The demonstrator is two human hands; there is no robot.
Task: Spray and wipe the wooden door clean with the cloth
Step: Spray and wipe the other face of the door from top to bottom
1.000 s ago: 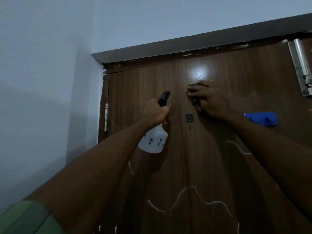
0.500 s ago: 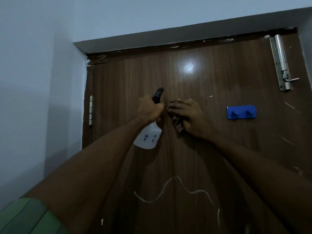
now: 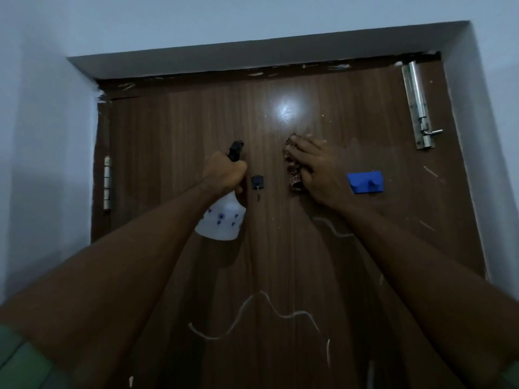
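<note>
Door (image 3: pixel 179 130): small black hook (image 3: pixel 257 182) between bottle-gripping left fingers (image 3: pixel 241 170) and cloth-pressing right fingers (image 3: pixel 302 149).

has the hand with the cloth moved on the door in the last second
Yes. The right hand with the cloth slid left of the small black hook half a second ago, then returned to its right, again above and beside it.

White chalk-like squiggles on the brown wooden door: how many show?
2 clear ones: a long wavy line low at centre, and a short one below the right hand. Arms may hide more.
</note>
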